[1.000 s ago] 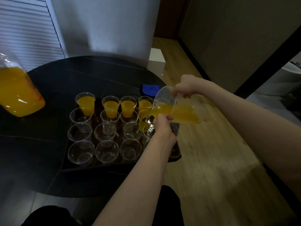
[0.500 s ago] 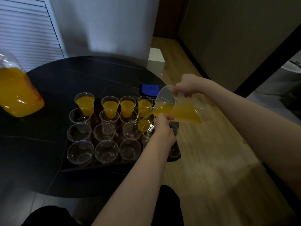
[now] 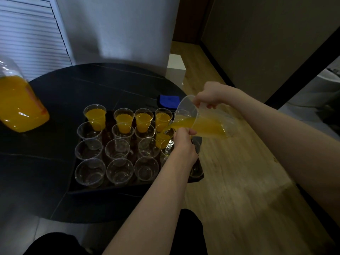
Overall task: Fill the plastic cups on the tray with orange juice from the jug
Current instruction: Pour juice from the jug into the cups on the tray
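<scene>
Spillage is my main worry: my right hand (image 3: 211, 95) grips the clear jug (image 3: 206, 120) by its handle, tilted, juice running off the lip into the second-row cup (image 3: 163, 134) at the tray's (image 3: 110, 189) three o'clock edge. My left hand (image 3: 184, 142) curls its fingers around that cup, steadying it. The cup looks nearly full, so I judge that pouring further would overflow it, and a squeeze could buckle its thin wall. The empty cups (image 3: 117, 150) crowd close. No writing is readable, even on the big juice bottle (image 3: 20, 105) at nine o'clock.
</scene>
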